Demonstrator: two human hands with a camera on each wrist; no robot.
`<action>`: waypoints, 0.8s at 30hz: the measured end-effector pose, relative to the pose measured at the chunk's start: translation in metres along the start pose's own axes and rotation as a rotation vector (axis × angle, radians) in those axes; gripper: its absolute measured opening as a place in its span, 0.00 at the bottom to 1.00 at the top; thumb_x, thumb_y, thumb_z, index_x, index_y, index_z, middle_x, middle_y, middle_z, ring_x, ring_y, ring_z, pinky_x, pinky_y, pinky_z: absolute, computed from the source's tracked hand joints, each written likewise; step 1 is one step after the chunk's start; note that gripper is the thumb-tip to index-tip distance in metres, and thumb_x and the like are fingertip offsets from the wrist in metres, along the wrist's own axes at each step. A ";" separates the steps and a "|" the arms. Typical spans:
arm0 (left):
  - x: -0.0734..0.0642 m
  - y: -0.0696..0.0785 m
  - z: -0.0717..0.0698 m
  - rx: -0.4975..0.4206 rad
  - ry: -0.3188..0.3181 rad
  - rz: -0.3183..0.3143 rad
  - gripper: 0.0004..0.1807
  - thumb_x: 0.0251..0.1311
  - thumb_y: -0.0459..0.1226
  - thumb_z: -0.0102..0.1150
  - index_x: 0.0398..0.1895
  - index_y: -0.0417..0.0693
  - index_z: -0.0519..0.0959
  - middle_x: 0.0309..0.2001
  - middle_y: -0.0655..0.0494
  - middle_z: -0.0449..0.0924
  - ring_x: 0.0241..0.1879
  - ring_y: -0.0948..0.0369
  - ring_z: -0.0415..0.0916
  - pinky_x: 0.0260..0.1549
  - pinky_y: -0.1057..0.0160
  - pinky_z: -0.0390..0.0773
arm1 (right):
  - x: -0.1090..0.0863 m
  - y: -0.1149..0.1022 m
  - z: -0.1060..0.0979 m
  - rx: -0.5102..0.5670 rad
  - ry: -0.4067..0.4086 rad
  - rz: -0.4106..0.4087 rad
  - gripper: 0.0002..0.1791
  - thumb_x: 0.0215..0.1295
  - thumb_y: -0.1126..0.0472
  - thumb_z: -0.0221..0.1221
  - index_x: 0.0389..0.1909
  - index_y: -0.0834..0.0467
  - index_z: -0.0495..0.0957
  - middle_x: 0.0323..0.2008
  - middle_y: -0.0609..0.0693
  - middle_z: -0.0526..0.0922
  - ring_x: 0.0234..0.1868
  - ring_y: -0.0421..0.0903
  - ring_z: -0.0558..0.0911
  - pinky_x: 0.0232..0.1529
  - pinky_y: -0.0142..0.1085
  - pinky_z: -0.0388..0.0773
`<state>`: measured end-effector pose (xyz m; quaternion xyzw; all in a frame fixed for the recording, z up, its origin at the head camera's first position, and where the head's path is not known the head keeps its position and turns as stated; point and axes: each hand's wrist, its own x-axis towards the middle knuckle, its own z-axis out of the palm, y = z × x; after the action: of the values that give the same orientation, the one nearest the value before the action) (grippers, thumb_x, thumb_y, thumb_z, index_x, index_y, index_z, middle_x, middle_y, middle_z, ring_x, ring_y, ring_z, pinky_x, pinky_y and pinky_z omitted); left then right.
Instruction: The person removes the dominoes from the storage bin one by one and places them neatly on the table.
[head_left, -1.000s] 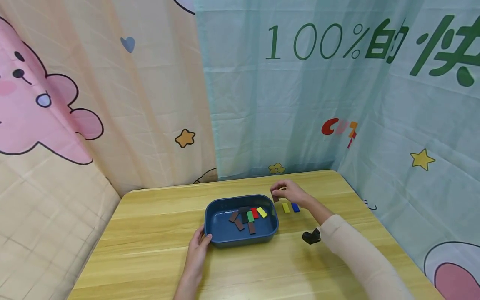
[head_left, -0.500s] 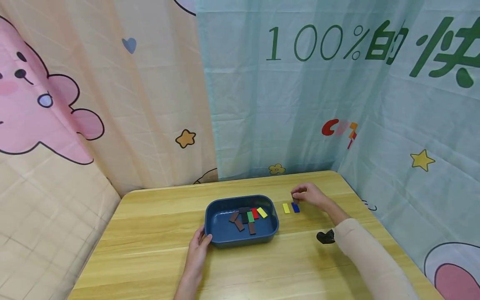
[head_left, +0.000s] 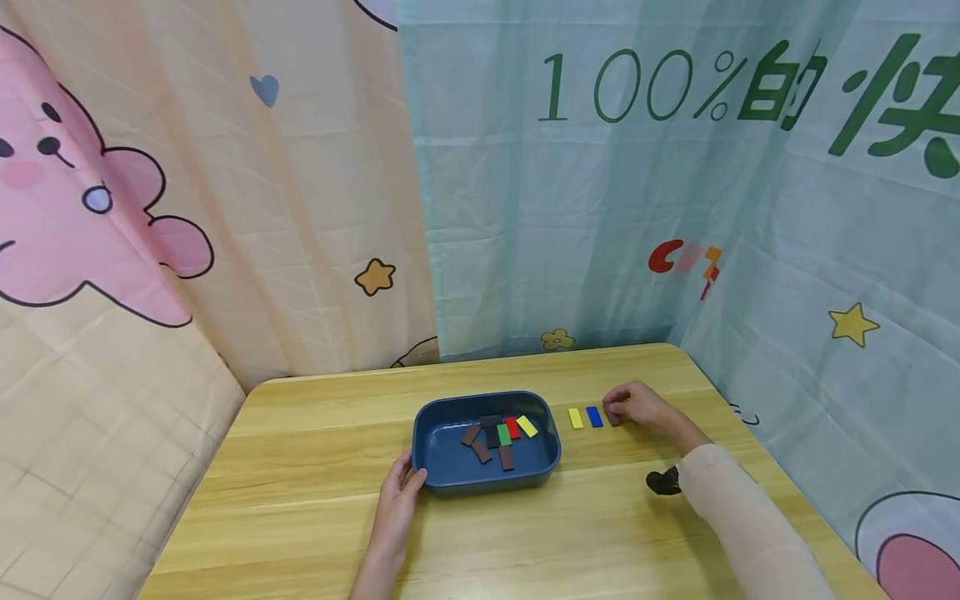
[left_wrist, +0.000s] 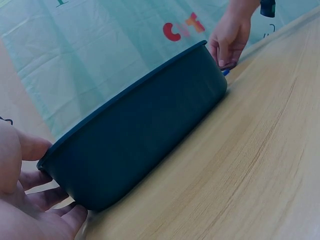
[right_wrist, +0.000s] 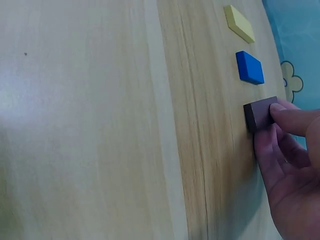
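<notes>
My right hand (head_left: 641, 405) pinches a brown domino-like block (right_wrist: 262, 113) by thumb and fingers, at or just above the tabletop. Beside that block, a blue block (right_wrist: 250, 67) and a yellow block (right_wrist: 239, 24) lie in a row toward the dish. My left hand (head_left: 395, 502) holds the left end of a dark blue rectangular dish (head_left: 480, 485); the left wrist view has its thumb at the rim and its fingers against the outer wall. Inside the dish are several blocks: brown, black, a green block (head_left: 504, 435), a red block (head_left: 513, 428) and a yellow one.
The wooden table (head_left: 300, 467) carries everything. Its far edge meets a printed curtain (head_left: 555, 233), with more curtain to the left and right. A black object (head_left: 663, 482) shows at the right sleeve's cuff.
My right hand has carried the brown block rightward, past the yellow and blue blocks, and lowered it beside the blue one. The left hand and the dish have stayed put.
</notes>
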<state>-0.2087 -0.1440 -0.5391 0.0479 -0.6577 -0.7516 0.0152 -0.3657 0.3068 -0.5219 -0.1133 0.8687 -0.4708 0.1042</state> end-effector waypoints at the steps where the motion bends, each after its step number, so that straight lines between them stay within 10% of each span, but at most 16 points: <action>1: 0.000 0.001 0.000 -0.001 0.001 -0.002 0.29 0.79 0.30 0.45 0.77 0.27 0.53 0.77 0.27 0.50 0.76 0.38 0.52 0.73 0.43 0.57 | 0.001 0.000 0.001 -0.028 0.005 -0.008 0.09 0.72 0.78 0.54 0.47 0.76 0.80 0.32 0.55 0.83 0.33 0.48 0.81 0.39 0.39 0.85; 17: 0.000 0.001 -0.001 0.003 -0.009 -0.012 0.30 0.79 0.31 0.45 0.78 0.27 0.52 0.78 0.27 0.47 0.77 0.37 0.49 0.73 0.41 0.55 | 0.000 -0.010 0.005 -0.235 0.043 -0.006 0.07 0.73 0.72 0.57 0.43 0.68 0.83 0.28 0.51 0.84 0.32 0.48 0.81 0.40 0.42 0.82; 24: 0.000 -0.001 -0.001 0.012 0.006 -0.004 0.30 0.78 0.31 0.47 0.77 0.27 0.53 0.77 0.27 0.49 0.76 0.36 0.50 0.73 0.41 0.56 | 0.005 -0.028 0.010 -0.277 0.046 -0.059 0.11 0.74 0.67 0.60 0.50 0.69 0.83 0.41 0.54 0.85 0.44 0.53 0.84 0.47 0.48 0.84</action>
<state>-0.2085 -0.1445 -0.5400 0.0518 -0.6619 -0.7476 0.0156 -0.3648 0.2827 -0.5037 -0.1414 0.9239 -0.3515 0.0534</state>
